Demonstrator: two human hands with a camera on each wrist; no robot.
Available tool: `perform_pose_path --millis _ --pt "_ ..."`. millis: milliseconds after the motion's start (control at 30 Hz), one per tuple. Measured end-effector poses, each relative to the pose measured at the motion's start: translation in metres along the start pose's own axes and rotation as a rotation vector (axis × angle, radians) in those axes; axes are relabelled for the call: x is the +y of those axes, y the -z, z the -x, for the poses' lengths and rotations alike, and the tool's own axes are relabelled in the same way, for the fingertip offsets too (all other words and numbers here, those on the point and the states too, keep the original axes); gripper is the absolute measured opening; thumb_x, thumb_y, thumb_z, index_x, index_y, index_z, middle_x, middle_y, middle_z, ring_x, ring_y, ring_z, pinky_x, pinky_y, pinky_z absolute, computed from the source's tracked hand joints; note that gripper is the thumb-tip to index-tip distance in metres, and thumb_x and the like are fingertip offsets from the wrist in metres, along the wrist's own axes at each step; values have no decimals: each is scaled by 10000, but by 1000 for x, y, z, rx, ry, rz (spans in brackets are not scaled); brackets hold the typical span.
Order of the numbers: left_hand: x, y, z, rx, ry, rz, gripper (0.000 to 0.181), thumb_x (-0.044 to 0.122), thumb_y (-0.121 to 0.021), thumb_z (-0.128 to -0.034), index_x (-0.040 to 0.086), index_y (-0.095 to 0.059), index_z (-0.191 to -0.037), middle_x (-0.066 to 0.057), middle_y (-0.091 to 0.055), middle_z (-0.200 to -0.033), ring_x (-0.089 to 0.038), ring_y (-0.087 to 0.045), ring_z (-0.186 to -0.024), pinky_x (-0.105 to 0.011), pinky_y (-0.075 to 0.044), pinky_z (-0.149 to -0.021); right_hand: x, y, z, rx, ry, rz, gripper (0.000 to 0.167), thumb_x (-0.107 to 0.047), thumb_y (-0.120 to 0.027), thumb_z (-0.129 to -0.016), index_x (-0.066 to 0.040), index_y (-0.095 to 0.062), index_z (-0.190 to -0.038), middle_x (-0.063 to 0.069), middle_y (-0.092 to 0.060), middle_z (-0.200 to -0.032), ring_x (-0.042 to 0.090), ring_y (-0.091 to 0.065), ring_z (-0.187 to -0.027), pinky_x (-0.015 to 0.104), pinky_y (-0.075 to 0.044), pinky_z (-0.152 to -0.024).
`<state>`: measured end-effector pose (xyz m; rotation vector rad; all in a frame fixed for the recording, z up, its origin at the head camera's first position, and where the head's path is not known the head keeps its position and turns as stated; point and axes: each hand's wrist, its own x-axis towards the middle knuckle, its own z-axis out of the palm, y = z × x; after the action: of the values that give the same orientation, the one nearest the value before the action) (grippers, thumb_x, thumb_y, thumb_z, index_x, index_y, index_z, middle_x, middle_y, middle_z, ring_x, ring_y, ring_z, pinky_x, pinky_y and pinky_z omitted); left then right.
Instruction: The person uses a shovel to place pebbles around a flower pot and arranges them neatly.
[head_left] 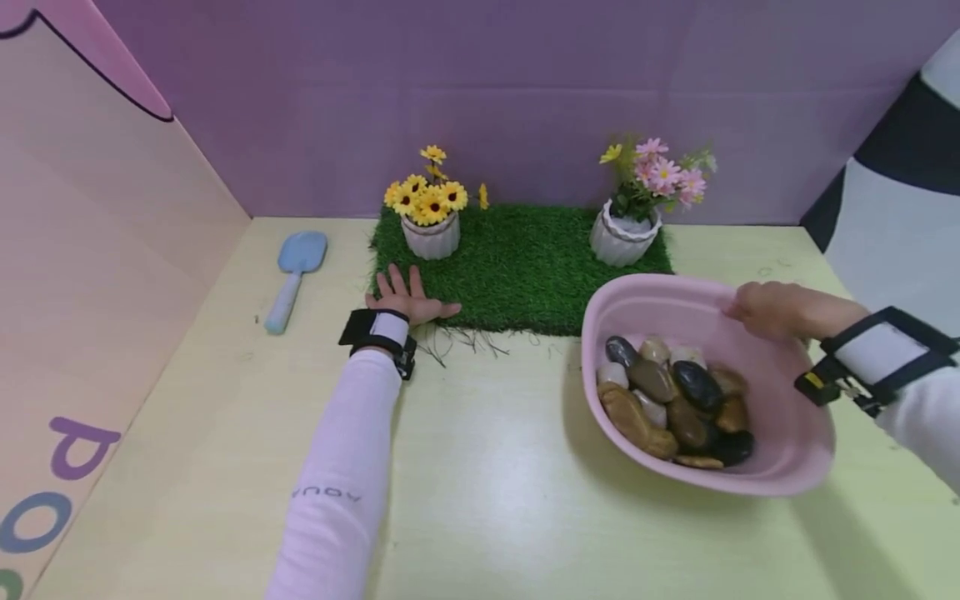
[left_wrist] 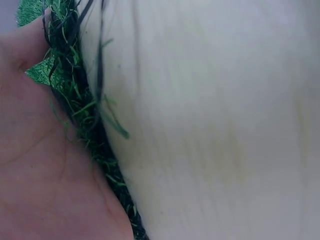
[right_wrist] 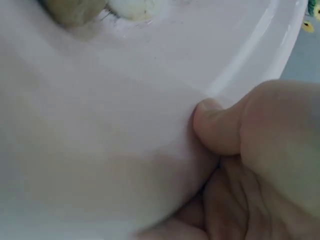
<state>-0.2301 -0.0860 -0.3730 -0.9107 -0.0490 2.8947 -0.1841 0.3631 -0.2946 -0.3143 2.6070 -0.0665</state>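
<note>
Right grip point(head_left: 776, 310) pinches the pink basin point(head_left: 783, 400) near the turf mat point(head_left: 525, 267); left grip point(head_left: 412, 305) is released. One-sided support could tip out polished stones point(head_left: 697, 385).

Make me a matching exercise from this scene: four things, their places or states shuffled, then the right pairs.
1. Pink basin
2. Left hand
3. Blue shovel
4. Yellow flowers

A. On the table, left of the grass mat
B. In a pale pot
C. Gripped by the right hand, stones inside
D. Spread open at the mat's near edge

Pairs: 1-C, 2-D, 3-A, 4-B
</note>
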Motion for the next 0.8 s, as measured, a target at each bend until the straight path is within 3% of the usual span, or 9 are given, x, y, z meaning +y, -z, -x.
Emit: perform_pose_path --millis 200,467,567,667,800 --pt "1 2 -6 16 -3 -40 917 848 -174 -863 245 -382 -1521 -69 -304 -1619 -285 -183 -1537 -447 31 -1248 -13 8 1 -166 -62 -191 334 -154 -318 -1035 120 -492 -1114 281 -582 -981 283 -646 -764 462 -590 -554" --pt "5 8 -22 -2 0 3 944 875 -240 -831 229 -439 -1490 -84 -312 -1613 -296 -157 -1543 -471 73 -1243 -38 11 -8 -170 -45 -144 339 -177 -313 -1048 94 -517 -1050 244 -597 -928 266 -661 -717 442 -588 -533" --pt "3 7 -18 -8 2 -49 933 868 -218 -840 243 -407 -1508 -74 -297 -1621 -290 -154 -1544 -471 65 -1245 -46 12 -11 -185 -43 -138 341 -173 -307 -1048 86 -526 -1010 254 -599 -921 269 -670 -702 441 -587 -528" --pt "0 2 -7 3 -2 -82 907 844 -182 -866 251 -368 -1527 -65 -279 -1630 -280 -158 -1544 -449 44 -1251 -54 14 -14 -212 -66 -138 369 -169 -294 -1052 121 -520 -1069 310 -599 -984 304 -688 -733 449 -595 -547" --pt "-2 0 1 -8 -7 -112 903 844 -154 -867 270 -335 -1540 -51 -262 -1637 -273 -159 -1544 -448 30 -1254 -62 16 -16 -218 -84 -135 368 -133 -303 -1049 149 -521 -1140 321 -596 -1082 305 -676 -855 457 -608 -664"
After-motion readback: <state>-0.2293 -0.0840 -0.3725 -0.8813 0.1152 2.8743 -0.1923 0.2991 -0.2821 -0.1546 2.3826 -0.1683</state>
